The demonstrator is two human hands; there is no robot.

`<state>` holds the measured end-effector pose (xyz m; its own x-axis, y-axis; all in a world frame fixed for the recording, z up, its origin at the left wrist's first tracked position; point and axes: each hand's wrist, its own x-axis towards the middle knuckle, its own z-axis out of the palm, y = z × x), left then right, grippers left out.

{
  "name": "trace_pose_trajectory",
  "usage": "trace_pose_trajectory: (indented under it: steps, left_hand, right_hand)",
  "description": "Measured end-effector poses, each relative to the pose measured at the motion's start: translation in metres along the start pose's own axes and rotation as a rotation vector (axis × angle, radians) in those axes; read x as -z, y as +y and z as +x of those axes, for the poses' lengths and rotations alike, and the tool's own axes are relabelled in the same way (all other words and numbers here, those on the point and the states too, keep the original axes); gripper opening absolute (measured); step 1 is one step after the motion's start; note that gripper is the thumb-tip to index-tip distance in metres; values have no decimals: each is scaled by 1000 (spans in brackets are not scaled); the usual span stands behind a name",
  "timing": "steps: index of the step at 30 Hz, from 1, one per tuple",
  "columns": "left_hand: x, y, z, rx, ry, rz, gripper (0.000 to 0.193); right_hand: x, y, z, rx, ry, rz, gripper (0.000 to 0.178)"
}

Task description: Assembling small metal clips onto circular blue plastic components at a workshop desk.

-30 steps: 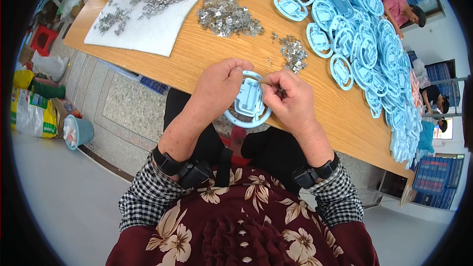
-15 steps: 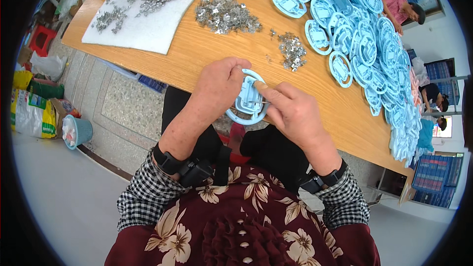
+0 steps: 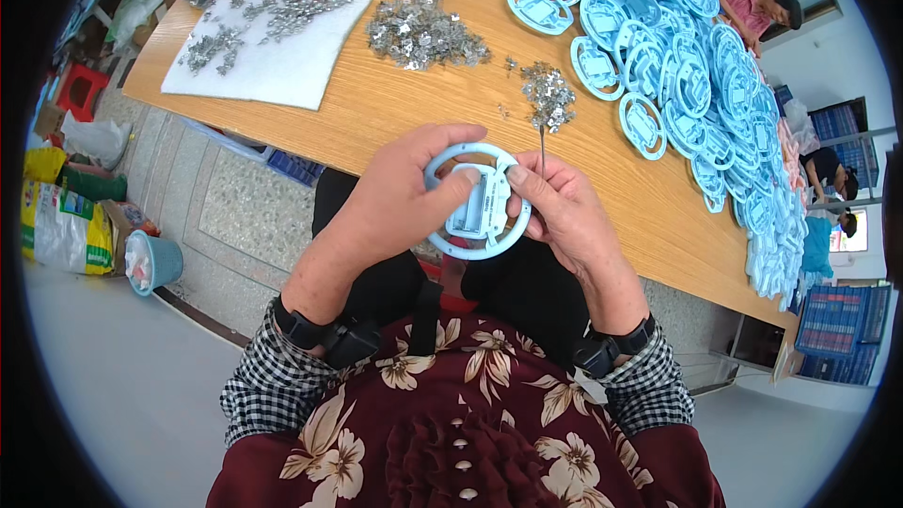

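Note:
Over my lap, at the table's near edge, I hold a light blue plastic toy steering wheel (image 3: 496,235) with a raised box-like centre. My left hand (image 3: 400,190) is closed on its left side, the thumb lying on the centre part. My right hand (image 3: 569,216) pinches the wheel's right rim with the thumb. A thin metal rod-shaped tool (image 3: 543,152) sticks up from the fingers of that same hand; its lower part is hidden. Its far end lies, in the picture, at a small pile of metal clips (image 3: 548,97).
A larger heap of metal pieces (image 3: 423,33) lies on the wooden table (image 3: 376,122). More are scattered on a white foam sheet (image 3: 310,61). Many blue wheels (image 3: 691,85) cover the right side. Several people (image 3: 752,5) sit beyond, near stacked blue crates (image 3: 842,329).
The wheel has turned and tilted, showing more of its face. My left thumb moved onto its centre. The tool swung from pointing into the wheel to pointing away toward the table.

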<state>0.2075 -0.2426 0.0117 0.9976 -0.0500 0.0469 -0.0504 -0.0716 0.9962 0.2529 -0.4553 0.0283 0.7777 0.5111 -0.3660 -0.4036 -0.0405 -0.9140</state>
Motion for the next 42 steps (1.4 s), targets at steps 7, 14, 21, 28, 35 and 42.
trace_pose_trajectory:
  steps: [7, 14, 21, 28, 35, 42]
  left_hand:
    - [-5, -7, 0, -282, -25, 411, 36]
    - [-14, -14, -8, 329, -157, -806, 40]
    - [-17, -11, -9, 300, -297, -853, 40]
    - [-4, -26, -14, 375, -374, -1190, 36]
    - [29, -10, -26, 327, -214, -961, 46]
    - [41, -15, -46, 295, -35, -719, 41]
  right_hand:
    - [-6, -4, -10, 60, 6, 26, 27]
    - [-18, 4, -8, 282, 124, -170, 38]
    - [-24, -9, -1, 160, 5, -68, 31]
    - [-7, -9, 9, 105, -9, -273, 21]
    - [-5, -39, 23, 165, 63, -505, 35]
    - [-59, -65, 110, 547, 42, -1234, 21]
